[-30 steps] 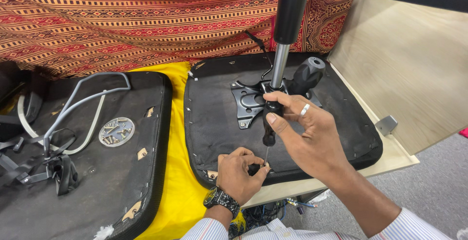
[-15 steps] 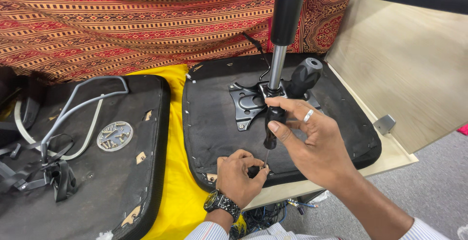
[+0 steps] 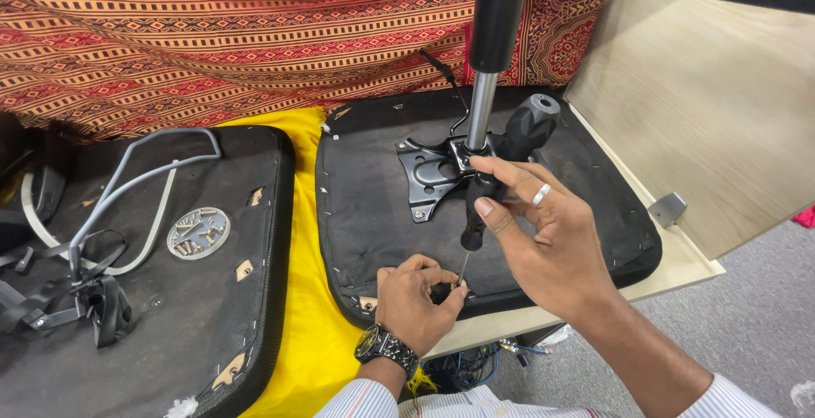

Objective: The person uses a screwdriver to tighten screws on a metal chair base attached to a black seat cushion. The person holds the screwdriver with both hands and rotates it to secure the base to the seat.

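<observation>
Screwdriver sits tip-down at the near edge of the right seat base, shaft tilted. Right hand is pinching its handle from the right; left hand is curled around the tip, probably steadying a screw. I'd keep it square and push down before twisting.

A black seat cushion with a black metal plate lies on a bright yellow cloth over a pale wood worktop. Behind hangs a red, orange and black patterned fabric. A black-handled screwdriver and silver ring also show.
</observation>
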